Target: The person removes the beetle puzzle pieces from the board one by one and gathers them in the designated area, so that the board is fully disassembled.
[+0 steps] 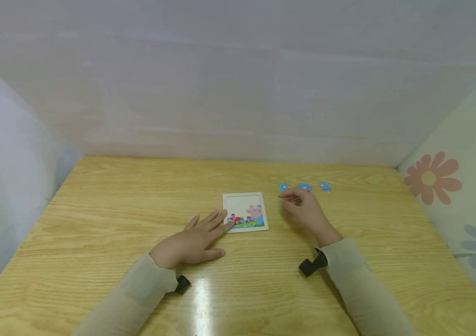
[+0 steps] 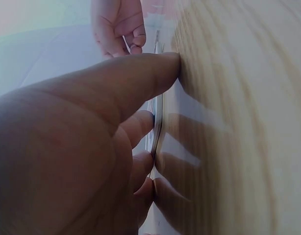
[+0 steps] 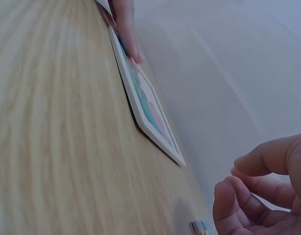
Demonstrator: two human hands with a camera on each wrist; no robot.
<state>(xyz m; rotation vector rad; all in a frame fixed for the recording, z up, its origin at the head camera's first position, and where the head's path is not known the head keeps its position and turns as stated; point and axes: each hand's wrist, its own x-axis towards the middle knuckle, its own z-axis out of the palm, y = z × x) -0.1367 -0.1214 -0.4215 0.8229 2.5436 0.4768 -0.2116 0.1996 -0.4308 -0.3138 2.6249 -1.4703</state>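
A white-framed jigsaw tray (image 1: 245,195) lies mid-table, with a pink cartoon pig face, red shapes and green ground along its lower part. Its upper part shows bare white. My left hand (image 1: 193,240) rests spread, its fingers on the tray's left side and its thumb on the table. Right of the tray, my right hand (image 1: 305,212) hovers with loosely bent fingers; no piece shows between them in the right wrist view. Just beyond it lie blue jigsaw pieces: one at left (image 1: 283,186), one in the middle (image 1: 305,185), one at right (image 1: 325,186). The hand partly covers some.
The wooden table (image 1: 137,186) meets a pale cloth backdrop (image 1: 221,93) at its far edge. Printed flowers (image 1: 428,178) mark the right-hand side wall. Black wrist cameras (image 1: 313,265) sit at the sleeve cuffs.
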